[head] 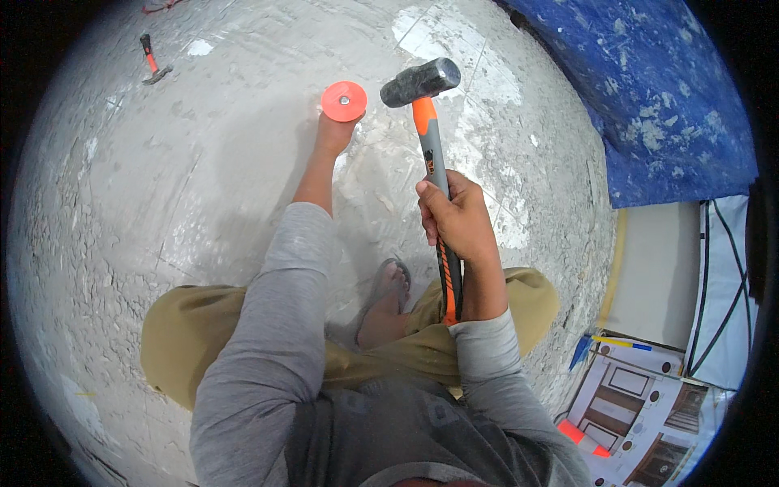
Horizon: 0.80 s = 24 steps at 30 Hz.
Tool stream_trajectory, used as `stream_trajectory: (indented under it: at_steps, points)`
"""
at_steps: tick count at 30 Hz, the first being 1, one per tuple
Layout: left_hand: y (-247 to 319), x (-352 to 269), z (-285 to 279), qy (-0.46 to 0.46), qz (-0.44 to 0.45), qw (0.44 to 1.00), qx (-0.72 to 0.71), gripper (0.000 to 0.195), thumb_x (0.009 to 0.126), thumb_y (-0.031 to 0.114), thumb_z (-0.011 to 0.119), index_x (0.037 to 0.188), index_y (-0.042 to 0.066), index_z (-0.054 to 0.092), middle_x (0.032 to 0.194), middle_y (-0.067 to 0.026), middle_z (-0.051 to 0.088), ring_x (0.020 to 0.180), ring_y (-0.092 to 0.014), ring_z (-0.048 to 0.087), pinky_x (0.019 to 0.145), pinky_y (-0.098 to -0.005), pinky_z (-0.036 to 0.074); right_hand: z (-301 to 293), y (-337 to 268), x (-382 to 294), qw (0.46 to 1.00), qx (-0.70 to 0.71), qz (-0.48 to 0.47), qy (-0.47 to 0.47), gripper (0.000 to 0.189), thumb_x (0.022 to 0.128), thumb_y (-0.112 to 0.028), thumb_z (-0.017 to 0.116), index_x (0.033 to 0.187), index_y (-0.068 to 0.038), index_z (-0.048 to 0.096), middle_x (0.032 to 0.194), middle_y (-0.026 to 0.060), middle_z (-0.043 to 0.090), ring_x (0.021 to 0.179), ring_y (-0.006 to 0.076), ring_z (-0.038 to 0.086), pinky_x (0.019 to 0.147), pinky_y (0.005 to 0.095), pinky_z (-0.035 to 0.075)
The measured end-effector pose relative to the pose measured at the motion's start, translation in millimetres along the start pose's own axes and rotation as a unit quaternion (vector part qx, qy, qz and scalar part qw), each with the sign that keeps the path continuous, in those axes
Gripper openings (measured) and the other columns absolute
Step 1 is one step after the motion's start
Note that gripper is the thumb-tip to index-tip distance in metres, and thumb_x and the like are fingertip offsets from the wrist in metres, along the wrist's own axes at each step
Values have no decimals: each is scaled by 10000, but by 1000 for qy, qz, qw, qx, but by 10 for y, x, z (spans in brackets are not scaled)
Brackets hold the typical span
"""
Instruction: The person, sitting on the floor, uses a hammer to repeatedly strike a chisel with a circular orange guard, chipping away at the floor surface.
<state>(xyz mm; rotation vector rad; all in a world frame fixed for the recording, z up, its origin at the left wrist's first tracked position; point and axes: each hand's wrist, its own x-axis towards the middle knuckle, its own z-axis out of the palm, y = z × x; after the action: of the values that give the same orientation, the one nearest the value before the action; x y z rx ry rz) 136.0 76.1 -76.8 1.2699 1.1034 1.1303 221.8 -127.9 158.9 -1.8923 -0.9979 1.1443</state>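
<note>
Under an orange disc-shaped guard, my left hand [336,131] is wrapped around what appears to be a chisel. The round guard [335,109] faces up, with the metal striking end [344,100] at its centre; it hides most of my fingers and the tool's lower part. My right hand [459,213] grips a club hammer [433,143] midway along its grey, black and orange handle. The dark steel head [420,82] is raised to the right of the guard, apart from it.
A smaller hammer [152,64] with an orange and black handle lies on the dusty, chipped floor [201,182] at upper left. A paint-spattered blue tarp [669,109] hangs at right. Lower right are printed sheets [645,389], a yellow-and-blue marker [621,343] and an orange-and-white object [584,437].
</note>
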Motion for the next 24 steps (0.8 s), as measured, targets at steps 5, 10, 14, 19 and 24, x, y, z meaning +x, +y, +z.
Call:
stream_trajectory:
  at_steps: [5,10,14,19,24]
  points:
    - [-64,93,-127,-39,24,997,63,387,781,251,781,1084,48,652,1015,-126,698,945,-232,661,798,-356,514,54,-285,-180,995,45,-82,13,232,931,-208,605,917,20,564,623,26,539,457,85,496,399,248,397]
    - [46,118,-57,-85,-18,987,136,360,765,272,786,1013,36,677,949,-158,709,909,-271,683,739,-371,527,27,-835,-342,945,117,-294,80,155,936,-151,616,923,-4,569,622,10,550,451,65,482,400,218,372]
    - [-93,156,-112,-62,48,990,120,329,769,269,776,997,51,685,923,-180,701,909,-311,680,712,-380,528,181,-1019,-67,900,113,-398,140,96,915,-103,619,906,-21,568,642,6,561,508,65,517,461,223,405]
    - [-39,150,136,-39,55,985,157,333,776,276,769,1028,77,682,949,-169,703,931,-316,674,732,-378,529,252,227,632,942,-197,-246,115,226,892,-157,575,927,65,545,766,266,614,749,417,649,692,461,514]
    - [-395,302,-157,0,151,985,83,372,823,266,743,1122,74,631,1035,-66,663,939,-164,626,799,-328,505,303,209,478,993,-98,42,-57,251,898,-198,594,863,45,547,617,96,549,470,182,548,414,334,462]
